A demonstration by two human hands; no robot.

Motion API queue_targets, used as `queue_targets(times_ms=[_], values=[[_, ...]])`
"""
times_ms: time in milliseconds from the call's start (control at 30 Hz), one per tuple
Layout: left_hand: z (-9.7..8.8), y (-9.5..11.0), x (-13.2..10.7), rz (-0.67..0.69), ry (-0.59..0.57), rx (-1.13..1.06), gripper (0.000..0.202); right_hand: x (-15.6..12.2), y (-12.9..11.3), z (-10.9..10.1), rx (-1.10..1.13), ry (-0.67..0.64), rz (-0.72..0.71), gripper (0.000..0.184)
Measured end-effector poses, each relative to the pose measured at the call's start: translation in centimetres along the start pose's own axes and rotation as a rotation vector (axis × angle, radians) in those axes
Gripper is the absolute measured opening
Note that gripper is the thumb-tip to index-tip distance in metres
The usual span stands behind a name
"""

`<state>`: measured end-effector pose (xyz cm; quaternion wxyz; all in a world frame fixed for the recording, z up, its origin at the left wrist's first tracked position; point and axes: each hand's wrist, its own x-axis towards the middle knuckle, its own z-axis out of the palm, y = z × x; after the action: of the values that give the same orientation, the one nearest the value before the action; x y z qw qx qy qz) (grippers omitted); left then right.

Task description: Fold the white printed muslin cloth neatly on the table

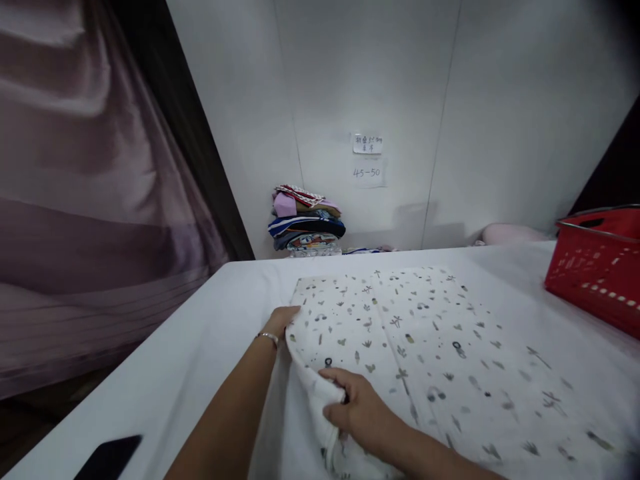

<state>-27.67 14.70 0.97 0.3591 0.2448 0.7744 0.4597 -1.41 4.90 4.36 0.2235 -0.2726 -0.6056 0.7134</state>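
Observation:
A white cloth printed with small palms, rainbows and leaves lies spread over the white table, with crease lines across it. My right hand pinches its near left edge between thumb and fingers, and that edge is lifted and curled. Farther up the same left edge is my left hand, a bracelet on its wrist; its fingers go behind or under the raised cloth, so their grip is mostly hidden.
A red plastic basket stands at the table's right. Beyond the far edge rises a stack of folded cloths against the wall. A dark phone-like slab lies front left. Pink curtain fabric hangs at the left.

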Motion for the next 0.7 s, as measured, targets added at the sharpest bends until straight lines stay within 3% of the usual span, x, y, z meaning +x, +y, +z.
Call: queue_targets(times_ms=[233,433,567,700], values=[[1.9,2.2,0.7,-0.113,-0.014,-0.144,0.014,-1.1,-1.3,-2.9,0.203,-0.009,0.125,0.043],[4.6,5.8,0.8,-0.149,-0.001,-0.171,0.006,-2.9,-2.0,-6.1,0.329,0.033,0.155,0.031],[7.4,9.0,0.0,-0.120,-0.053,-0.164,0.016,-4.4,-2.1,-9.0,0.317,0.083,0.142,0.026],[11.8,12.4,-1.5,-0.052,-0.116,-0.153,0.026,-6.5,-2.1,-12.2,0.279,0.104,0.128,0.030]])
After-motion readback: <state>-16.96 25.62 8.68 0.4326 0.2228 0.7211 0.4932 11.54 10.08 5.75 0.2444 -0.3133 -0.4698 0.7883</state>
